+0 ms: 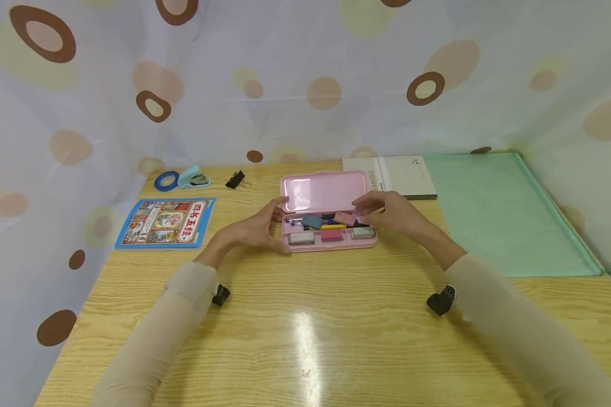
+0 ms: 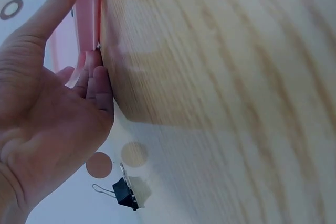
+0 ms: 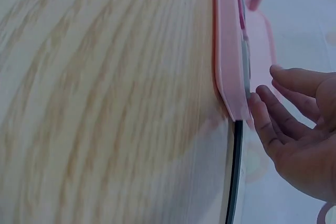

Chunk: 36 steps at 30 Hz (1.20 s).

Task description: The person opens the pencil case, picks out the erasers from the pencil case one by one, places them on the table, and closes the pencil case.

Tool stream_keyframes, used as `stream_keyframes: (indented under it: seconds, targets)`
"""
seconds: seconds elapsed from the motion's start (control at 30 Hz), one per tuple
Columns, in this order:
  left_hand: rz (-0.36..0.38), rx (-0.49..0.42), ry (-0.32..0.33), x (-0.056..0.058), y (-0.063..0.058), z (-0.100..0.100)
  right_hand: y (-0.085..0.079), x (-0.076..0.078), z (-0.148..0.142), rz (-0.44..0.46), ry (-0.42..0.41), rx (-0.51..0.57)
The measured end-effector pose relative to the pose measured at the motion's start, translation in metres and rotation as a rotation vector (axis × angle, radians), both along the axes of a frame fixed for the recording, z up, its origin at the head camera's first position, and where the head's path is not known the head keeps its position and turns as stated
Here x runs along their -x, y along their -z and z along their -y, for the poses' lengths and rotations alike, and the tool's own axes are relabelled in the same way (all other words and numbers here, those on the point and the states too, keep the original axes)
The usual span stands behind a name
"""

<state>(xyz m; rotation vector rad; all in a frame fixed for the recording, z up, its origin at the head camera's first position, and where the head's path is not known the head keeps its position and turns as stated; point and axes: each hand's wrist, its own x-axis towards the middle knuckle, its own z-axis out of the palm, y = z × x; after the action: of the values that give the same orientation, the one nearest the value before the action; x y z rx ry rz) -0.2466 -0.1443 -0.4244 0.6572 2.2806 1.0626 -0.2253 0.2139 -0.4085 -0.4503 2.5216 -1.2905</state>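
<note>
A pink pencil case [image 1: 328, 247] lies on the table with its lid [image 1: 326, 192] tipped back. Inside are a blue eraser [image 1: 313, 221], a pink eraser [image 1: 344, 219], a yellow pencil [image 1: 333, 227] and other pens. Along the front compartments sit a whitish block [image 1: 301, 238], a red one [image 1: 331, 235] and a pale one [image 1: 362, 232]. My left hand [image 1: 257, 228] grips the case's left end, thumb at the front corner and fingers by the hinge. At the right end, my right hand [image 1: 394, 213] has loosely bent fingers touching or very near the case; no held thing shows.
To the left lie a blue-edged booklet [image 1: 165, 223], a blue tape roll [image 1: 166, 181], a light blue stapler [image 1: 194, 178] and a black binder clip [image 1: 236, 180]. Behind the right hand are a notebook [image 1: 404, 176] and a green mat [image 1: 514, 220]. A patterned curtain [image 1: 285, 73] borders the table.
</note>
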Motion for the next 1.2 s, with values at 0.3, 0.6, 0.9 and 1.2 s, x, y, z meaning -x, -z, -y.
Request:
stream_keyframes:
  seconds: [0.3,0.6,0.9,1.2]
  targets:
    - [0.054,-0.016,-0.004,0.004,0.001,-0.001,0.009,0.005,0.030,-0.109,0.017,-0.139]
    - [0.049,-0.027,-0.009,0.004,0.003,0.002,0.008,0.003,0.036,-0.160,0.040,-0.157]
    - [0.057,-0.031,-0.006,0.007,0.006,0.002,-0.010,0.002,-0.009,-0.140,0.135,-0.116]
    - [0.052,-0.048,-0.011,0.006,0.006,0.003,-0.007,0.005,-0.058,-0.103,0.235,-0.194]
